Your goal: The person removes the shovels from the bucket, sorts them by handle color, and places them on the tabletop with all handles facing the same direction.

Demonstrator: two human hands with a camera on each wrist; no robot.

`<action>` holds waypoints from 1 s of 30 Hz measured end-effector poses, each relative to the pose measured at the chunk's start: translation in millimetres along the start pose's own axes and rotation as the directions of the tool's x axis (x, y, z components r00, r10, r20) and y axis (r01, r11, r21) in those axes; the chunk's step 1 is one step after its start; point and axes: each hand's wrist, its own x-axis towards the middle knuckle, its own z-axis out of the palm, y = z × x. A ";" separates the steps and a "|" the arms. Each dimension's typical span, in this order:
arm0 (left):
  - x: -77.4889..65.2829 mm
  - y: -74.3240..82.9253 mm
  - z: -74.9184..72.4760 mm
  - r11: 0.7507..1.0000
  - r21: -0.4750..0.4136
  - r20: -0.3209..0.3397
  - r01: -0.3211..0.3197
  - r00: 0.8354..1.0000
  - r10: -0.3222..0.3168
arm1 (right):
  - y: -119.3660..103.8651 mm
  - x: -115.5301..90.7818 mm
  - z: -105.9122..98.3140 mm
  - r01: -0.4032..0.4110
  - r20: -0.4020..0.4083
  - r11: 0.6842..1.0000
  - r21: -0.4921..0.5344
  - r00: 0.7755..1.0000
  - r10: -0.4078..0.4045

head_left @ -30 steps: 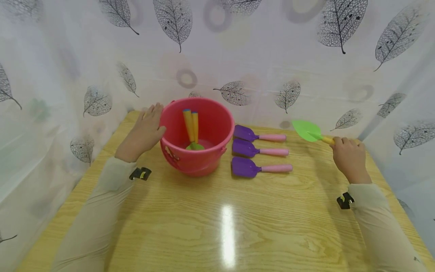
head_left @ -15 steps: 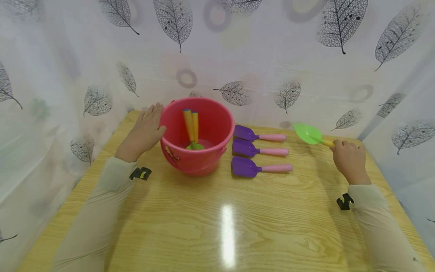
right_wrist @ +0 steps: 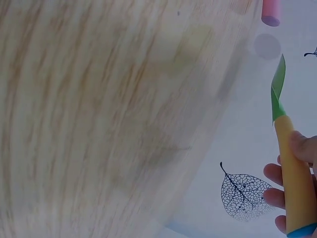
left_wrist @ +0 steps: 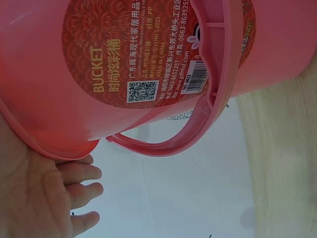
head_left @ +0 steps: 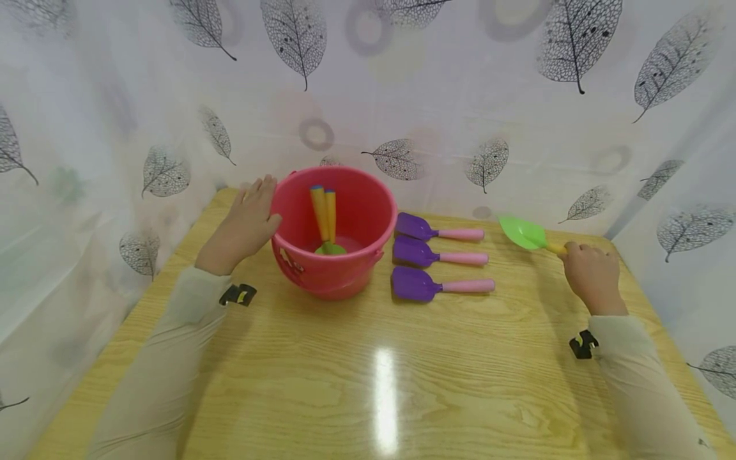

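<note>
My left hand (head_left: 244,223) lies along the left rim of a pink bucket (head_left: 339,275), its fingers straight and touching the rim. In the left wrist view the bucket's label (left_wrist: 143,54) and hanging handle (left_wrist: 173,144) show beside that hand. Inside the bucket stand two green-bladed toy trowels with yellow handles (head_left: 323,217). At the far right, my right hand (head_left: 592,275) grips the yellow handle of a green toy trowel (head_left: 524,234), blade pointing left. The right wrist view shows fingers and thumb curled round its yellow handle (right_wrist: 294,183), above the table.
Three purple toy shovels with pink handles lie in a column right of the bucket: a rear one (head_left: 415,226), a middle one (head_left: 414,251) and a front one (head_left: 414,284). A leaf-print curtain (head_left: 437,96) hangs behind the wooden table (head_left: 310,383).
The trowel in my right hand has dipped slightly, its blade moving a little down and right. My left hand and the bucket stay where they were.
</note>
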 end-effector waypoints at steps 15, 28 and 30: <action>-0.1 -0.7 1.5 1.000 -0.011 0.002 0.008 1.000 -0.008 | 2.6 -2.5 6.0 0.029 -0.016 1.000 -0.013 0.999 -0.029; -0.1 -0.5 1.9 1.000 -0.019 0.002 0.012 1.000 -0.012 | 2.4 -4.6 8.5 0.007 0.052 1.000 0.000 0.999 -0.007; -0.1 -0.8 1.9 1.000 -0.019 -0.001 0.013 1.000 -0.013 | 2.2 -4.7 9.2 0.007 0.045 1.000 -0.002 0.999 -0.007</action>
